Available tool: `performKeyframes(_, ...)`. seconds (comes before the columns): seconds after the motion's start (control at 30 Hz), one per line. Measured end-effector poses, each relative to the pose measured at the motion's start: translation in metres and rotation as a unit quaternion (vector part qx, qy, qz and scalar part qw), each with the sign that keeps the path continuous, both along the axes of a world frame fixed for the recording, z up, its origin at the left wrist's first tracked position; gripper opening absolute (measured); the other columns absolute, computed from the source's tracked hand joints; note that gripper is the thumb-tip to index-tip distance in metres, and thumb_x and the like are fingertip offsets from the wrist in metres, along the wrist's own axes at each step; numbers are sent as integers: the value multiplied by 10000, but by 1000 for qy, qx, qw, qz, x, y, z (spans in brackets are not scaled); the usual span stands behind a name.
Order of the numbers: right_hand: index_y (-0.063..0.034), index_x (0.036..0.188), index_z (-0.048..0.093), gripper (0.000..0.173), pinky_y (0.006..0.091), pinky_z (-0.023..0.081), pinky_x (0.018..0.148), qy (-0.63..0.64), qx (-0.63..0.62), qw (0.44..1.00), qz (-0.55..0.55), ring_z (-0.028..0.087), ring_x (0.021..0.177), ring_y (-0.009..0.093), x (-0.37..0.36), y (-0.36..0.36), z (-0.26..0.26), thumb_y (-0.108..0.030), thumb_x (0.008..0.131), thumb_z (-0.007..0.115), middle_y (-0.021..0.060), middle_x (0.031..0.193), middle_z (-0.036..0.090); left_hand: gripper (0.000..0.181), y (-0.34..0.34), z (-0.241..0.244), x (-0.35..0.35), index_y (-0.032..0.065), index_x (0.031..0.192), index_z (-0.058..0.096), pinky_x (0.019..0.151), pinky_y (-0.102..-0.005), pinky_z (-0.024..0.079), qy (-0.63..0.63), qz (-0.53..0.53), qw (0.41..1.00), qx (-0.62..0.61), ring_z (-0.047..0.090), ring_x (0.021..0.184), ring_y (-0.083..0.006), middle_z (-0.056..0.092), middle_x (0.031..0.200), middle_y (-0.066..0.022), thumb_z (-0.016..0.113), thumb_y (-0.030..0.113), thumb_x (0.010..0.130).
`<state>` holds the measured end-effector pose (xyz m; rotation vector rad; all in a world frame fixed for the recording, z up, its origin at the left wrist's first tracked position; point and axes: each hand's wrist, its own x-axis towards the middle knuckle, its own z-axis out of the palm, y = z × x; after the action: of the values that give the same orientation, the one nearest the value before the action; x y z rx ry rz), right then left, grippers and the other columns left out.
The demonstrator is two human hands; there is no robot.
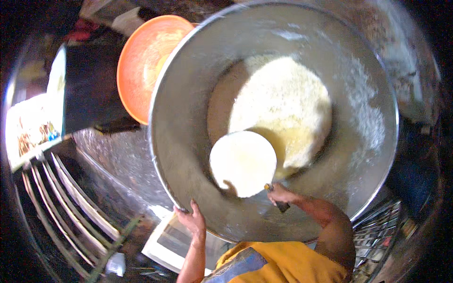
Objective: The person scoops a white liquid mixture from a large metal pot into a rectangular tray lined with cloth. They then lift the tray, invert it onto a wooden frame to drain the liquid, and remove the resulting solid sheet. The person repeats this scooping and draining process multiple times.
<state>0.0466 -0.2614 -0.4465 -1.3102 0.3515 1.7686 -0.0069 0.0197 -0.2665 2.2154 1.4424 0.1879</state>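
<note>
A very large round metal pan [184,141] with high walls fills the middle of the view. Pale, grainy material [279,95] lies heaped at its bottom, with a bare brownish patch on the left. My right hand [281,195] is closed around the dark handle of a round, shallow scoop or pan [244,162]. That scoop looks white and bright, is over the lower left of the heap, and seems to hold pale material; glare hides its detail. My left hand [191,219] grips the big pan's rim at the lower left.
An orange plastic basin [145,67] stands against the pan's upper left side. Several long pale slats [81,205] lie at the left, crossed by a greenish pole [115,247]. A white-edged panel [164,244] is below the rim. A wire rack [377,233] stands at the lower right.
</note>
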Motion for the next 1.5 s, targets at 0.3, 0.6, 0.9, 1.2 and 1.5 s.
performKeyframes(0.3, 26, 828, 500, 83, 289, 450, 425, -123, -103, 980, 117, 508, 487, 133, 123, -91, 144, -20, 777, 547, 60, 610, 518, 437, -48, -75, 36, -47, 1056, 489, 768, -367, 442, -170, 3, 985, -19, 570, 849, -321, 562, 914, -183, 655, 226, 758)
performKeyframes(0.6, 9, 777, 489, 104, 289, 446, 447, -315, -150, 878, 329, 514, 500, 127, 192, -30, 281, -47, 760, 574, 52, 598, 507, 504, -73, -152, -16, -45, 1119, 490, 807, -321, 452, -334, 244, 880, -233, 576, 908, -195, 591, 1010, -140, 642, 321, 808)
performKeyframes(0.9, -25, 749, 474, 93, 304, 405, 446, -252, 8, 852, 458, 474, 464, 147, 81, 96, 269, -34, 794, 554, 43, 571, 456, 443, -132, -205, -224, 106, 1033, 483, 543, -226, 417, -574, 580, 507, -277, 501, 661, -86, 511, 754, 12, 622, 453, 795)
performKeyframes(1.2, -19, 831, 471, 92, 273, 413, 445, -61, 195, 743, 638, 475, 457, 135, -154, 200, 128, -88, 848, 530, 30, 582, 471, 442, -160, -257, -232, 57, 1185, 472, 885, -364, 482, -792, 581, 179, -59, 538, 1069, -224, 541, 1179, -86, 567, 319, 843)
performKeyframes(1.5, 7, 711, 605, 183, 310, 476, 514, -90, 191, 634, 744, 585, 549, 194, -248, 274, 40, -132, 807, 537, 82, 646, 598, 236, -137, -220, -220, 43, 979, 538, 556, -268, 490, -856, 506, 86, -62, 582, 689, -167, 578, 780, -56, 599, 191, 806)
